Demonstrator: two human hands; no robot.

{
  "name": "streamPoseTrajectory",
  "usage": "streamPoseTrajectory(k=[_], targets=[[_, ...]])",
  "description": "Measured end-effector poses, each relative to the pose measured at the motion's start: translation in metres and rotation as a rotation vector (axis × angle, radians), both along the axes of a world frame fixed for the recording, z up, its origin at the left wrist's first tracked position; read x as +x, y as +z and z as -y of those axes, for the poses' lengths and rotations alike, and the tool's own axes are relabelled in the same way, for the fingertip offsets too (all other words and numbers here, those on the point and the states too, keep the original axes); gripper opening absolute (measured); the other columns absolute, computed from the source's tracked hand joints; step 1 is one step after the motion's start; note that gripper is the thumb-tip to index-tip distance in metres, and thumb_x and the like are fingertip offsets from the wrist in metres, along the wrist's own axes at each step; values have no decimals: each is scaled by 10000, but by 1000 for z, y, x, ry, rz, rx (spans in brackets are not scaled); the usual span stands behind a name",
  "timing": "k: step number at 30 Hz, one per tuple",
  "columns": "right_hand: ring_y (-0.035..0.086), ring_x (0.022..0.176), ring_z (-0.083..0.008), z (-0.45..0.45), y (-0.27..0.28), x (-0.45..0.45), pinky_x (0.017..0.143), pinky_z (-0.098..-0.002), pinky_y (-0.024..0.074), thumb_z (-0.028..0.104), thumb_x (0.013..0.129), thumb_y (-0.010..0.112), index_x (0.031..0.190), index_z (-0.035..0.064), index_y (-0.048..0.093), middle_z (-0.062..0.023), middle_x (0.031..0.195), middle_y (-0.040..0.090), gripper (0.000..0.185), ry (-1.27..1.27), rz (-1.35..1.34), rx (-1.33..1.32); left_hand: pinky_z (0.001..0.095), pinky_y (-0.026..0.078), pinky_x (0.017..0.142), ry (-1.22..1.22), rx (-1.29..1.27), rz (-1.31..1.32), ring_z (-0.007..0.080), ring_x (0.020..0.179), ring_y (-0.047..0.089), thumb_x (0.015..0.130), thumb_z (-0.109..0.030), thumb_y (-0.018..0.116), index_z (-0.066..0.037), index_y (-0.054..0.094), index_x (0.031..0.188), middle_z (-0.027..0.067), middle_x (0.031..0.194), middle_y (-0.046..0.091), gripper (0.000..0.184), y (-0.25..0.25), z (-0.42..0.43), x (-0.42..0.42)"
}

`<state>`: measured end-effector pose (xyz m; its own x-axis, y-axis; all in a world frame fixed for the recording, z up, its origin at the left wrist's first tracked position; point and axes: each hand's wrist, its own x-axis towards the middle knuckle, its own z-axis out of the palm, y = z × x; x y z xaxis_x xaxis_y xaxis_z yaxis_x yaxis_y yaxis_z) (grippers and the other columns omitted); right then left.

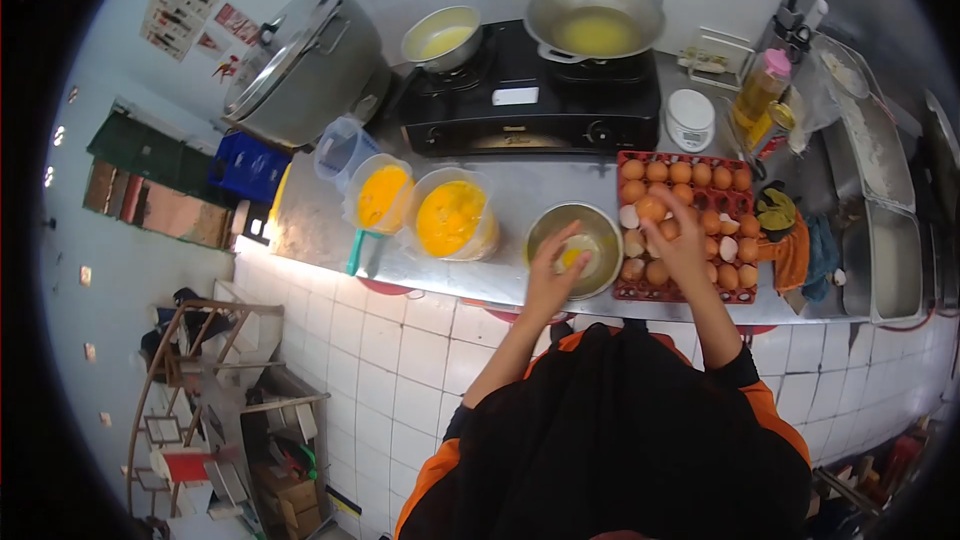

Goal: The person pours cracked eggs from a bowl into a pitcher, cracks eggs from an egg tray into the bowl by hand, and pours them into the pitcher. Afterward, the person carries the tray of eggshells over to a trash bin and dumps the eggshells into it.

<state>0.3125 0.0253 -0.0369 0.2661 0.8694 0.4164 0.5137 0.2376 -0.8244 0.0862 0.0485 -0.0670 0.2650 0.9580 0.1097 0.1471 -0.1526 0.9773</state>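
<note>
Left hand (549, 278) spread over metal bowl (609, 240), right hand (683, 251) pinching brown egg (650, 208) above red egg tray (712, 199); gentle crack should spare yolk (573, 257).

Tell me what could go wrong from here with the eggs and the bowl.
Shell in the bowl: broken shells sit among eggs in the red tray beside the metal bowl, so fragments might get in.

A knocked bowl: the left hand is right at it, near the counter's front edge, so a bump could spill it.

A cracked egg: the right hand is working close among the eggs and could knock one.
</note>
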Motion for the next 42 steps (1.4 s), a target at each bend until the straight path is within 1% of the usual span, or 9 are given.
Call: streamPoseTrajectory(k=[2,9,22,27,30,31,34,39,42], targets=[[641,1010,-363,-4,1,38,878,-394,509,184,819,741,1257,89,581,-176,1091,662,476,-204,-55,99,347,424,1009,2,50,-64,231,1193,529,875,-137,694,-74,591,1275,117,1242,573,418,-5,-1,-9],[663,853,-390,17,2,152,748,-473,521,505,829,667,1233,89,597,-191,827,688,584,-384,428,-705,328,407,1000,75,-34,-53,225,1188,524,893,-123,658,-81,618,1227,100,1235,568,339,-8,4,-19],[681,857,-335,-67,-17,82,740,-440,547,416,724,754,921,36,648,-134,886,701,441,-301,732,-713,385,349,1055,-10,151,-258,288,1233,493,857,-122,678,-91,657,1166,141,1265,556,311,2,13,-14],[672,973,-341,-76,1,78,765,-471,559,326,703,742,1036,10,657,-140,1071,681,466,-201,739,-915,386,349,1058,25,112,-253,287,1239,488,861,-134,675,-96,656,1167,133,1267,560,309,-4,18,-18],[698,829,-305,-77,-6,93,668,-429,556,326,675,737,956,-7,678,-123,932,709,440,-148,670,-845,384,360,1054,7,142,-263,285,1236,496,864,-137,673,-93,634,1198,136,1284,555,340,0,17,-19],[671,639,-206,-83,-25,117,552,-340,519,283,702,724,950,-29,689,-90,790,698,400,-15,365,-891,383,366,1052,4,152,-253,286,1239,498,864,-138,673,-94,620,1218,139,1297,550,361,2,16,-20],[596,540,-118,-77,-9,130,495,-262,474,243,770,724,1006,-28,688,-61,773,678,361,4,-52,-836,388,375,1048,8,111,-163,312,1252,485,865,-132,668,-103,555,1298,148,1325,535,449,8,17,-20],[564,578,-77,-56,36,76,501,-225,465,253,876,685,1034,-11,682,-24,815,656,307,447,-448,-660,388,392,1057,-65,234,-126,298,1278,490,817,-113,732,-110,485,1387,139,1360,532,621,28,15,-4],[607,650,-88,-41,22,20,546,-219,499,257,911,648,1038,-4,672,-37,843,653,292,665,-382,-740,383,423,1037,-127,349,-106,298,1257,512,776,-102,771,-104,512,1369,133,1350,547,647,34,9,8]])
